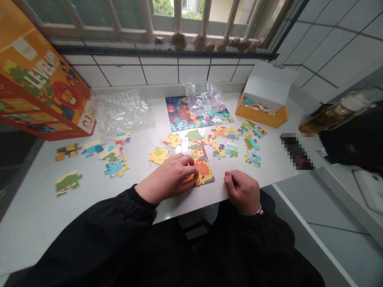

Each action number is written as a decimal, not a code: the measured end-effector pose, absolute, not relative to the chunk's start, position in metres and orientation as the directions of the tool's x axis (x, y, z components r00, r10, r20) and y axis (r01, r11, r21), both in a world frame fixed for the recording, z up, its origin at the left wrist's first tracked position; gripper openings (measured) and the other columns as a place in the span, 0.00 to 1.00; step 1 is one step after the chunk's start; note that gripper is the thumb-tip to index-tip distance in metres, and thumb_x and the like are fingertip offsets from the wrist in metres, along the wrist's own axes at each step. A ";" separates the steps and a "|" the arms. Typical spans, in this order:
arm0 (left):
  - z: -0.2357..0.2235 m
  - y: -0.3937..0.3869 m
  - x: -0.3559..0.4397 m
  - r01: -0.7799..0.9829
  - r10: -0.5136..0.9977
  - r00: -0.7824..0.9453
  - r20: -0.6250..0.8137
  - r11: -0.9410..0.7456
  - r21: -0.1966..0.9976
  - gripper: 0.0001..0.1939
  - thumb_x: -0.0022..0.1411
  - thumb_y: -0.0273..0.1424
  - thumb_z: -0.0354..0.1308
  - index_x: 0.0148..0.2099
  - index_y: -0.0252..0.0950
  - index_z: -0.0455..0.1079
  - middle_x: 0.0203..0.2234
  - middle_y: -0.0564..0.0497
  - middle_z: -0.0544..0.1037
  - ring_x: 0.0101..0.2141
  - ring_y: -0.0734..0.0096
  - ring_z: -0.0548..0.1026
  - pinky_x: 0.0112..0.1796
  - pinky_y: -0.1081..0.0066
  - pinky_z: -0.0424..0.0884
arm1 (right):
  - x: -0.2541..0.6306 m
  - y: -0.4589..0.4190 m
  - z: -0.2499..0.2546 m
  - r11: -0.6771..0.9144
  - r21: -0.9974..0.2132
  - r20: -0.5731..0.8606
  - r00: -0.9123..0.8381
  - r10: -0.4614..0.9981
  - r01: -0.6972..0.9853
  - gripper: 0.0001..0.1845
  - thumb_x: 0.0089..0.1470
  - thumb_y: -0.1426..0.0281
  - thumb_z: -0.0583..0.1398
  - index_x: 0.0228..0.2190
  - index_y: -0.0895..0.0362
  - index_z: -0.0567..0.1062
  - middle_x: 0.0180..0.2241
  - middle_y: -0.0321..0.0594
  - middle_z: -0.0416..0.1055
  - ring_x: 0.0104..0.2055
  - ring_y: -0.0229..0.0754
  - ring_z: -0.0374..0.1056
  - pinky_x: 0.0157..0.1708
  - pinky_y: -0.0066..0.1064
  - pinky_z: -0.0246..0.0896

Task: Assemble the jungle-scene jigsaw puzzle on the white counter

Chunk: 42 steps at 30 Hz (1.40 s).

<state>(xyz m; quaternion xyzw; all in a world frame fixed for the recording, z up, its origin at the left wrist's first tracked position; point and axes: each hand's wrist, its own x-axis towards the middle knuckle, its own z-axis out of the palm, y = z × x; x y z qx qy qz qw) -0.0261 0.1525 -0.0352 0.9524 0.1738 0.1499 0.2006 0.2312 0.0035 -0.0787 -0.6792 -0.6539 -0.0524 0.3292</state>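
My left hand (173, 174) lies over the lower left side of a joined strip of jigsaw pieces (204, 170). Its fingers are bent and press on a yellow puzzle piece (189, 175), largely hidden beneath them. The strip shows a lion at its lower end and a green tree top at its far end. To the right of the strip, my right hand (243, 190) rests at the counter's front edge, closed in a fist with nothing showing in it. Two loose yellow pieces (159, 155) lie just beyond my left hand.
More loose pieces lie left (116, 168) and right (231, 148). Behind are a picture sheet (176, 115) under clear plastic (205, 95), another plastic bag (124, 109) and an open orange box (261, 114) with pieces. A tall orange box (44, 79) stands left, a bottle (332, 111) right.
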 end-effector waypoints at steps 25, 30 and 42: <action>-0.015 0.157 -0.038 0.393 0.604 0.696 0.389 -0.773 0.498 0.08 0.76 0.28 0.55 0.47 0.36 0.76 0.41 0.47 0.78 0.44 0.61 0.75 0.48 0.61 0.71 | 0.231 0.003 -0.078 0.073 -0.387 0.499 0.143 0.855 0.919 0.21 0.76 0.64 0.56 0.27 0.51 0.68 0.24 0.36 0.68 0.26 0.41 0.64 0.30 0.37 0.52; -0.009 0.179 -0.064 0.627 0.830 0.449 0.330 -0.556 0.545 0.09 0.71 0.32 0.57 0.47 0.37 0.78 0.38 0.48 0.78 0.39 0.63 0.76 0.43 0.63 0.69 | 0.230 0.004 -0.076 0.088 -0.370 0.521 0.128 0.844 0.925 0.21 0.76 0.64 0.56 0.27 0.51 0.67 0.23 0.35 0.68 0.26 0.41 0.64 0.30 0.38 0.52; -0.018 0.198 -0.115 0.761 0.894 0.437 0.104 -0.429 0.487 0.26 0.69 0.49 0.58 0.55 0.34 0.79 0.45 0.42 0.80 0.43 0.56 0.77 0.46 0.57 0.72 | 0.232 0.003 -0.080 0.119 -0.353 0.543 0.099 0.834 0.928 0.21 0.76 0.66 0.57 0.27 0.51 0.67 0.24 0.34 0.66 0.26 0.40 0.63 0.30 0.37 0.51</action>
